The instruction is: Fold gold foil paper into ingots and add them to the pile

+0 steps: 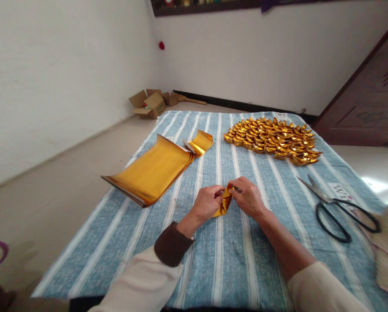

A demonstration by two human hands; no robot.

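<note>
A plain room in a home, used for handwork

Bare white walls, a dark wooden door [369,104], opened cardboard boxes [150,104] on the floor, a striped cloth [233,268] spread as the work surface.

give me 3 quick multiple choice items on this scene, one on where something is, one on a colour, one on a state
1. Where do the scissors lie?
A. right of the hands
B. on the gold sheets
C. on the floor

2. What colour is the folded paper piece in both hands?
A. silver
B. gold
C. red

3. How do the scissors' blades stand?
A. open wide
B. closed
C. cannot be seen

Answers:
1 A, on the striped cloth, right of the right hand.
2 B, gold between left hand and right.
3 B, blades lie together.
</note>
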